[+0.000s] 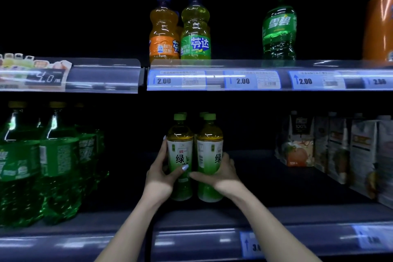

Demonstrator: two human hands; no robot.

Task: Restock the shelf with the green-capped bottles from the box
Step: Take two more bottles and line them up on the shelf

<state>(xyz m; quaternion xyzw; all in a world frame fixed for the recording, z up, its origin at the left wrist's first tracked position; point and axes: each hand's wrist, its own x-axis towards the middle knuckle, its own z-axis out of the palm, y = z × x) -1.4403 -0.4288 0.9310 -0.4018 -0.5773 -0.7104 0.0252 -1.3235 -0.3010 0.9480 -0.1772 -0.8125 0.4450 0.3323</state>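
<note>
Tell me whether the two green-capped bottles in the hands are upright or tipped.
Upright. The left bottle and right bottle have caps on top and bases low on the lower shelf, held by left hand and right hand.

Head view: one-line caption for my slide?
Both hands, left and right, grip green-capped bottles upright on the lower shelf.

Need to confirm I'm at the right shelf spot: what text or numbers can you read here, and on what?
"绿": both green-capped bottles in the left hand and right hand.
"芬达": the green-label soda bottle above.
"雪碧": the yellow-capped bottle.
"2.00": three upper price tags.
"100%": a juice carton.
Barcodes and small print: blurred.
</note>
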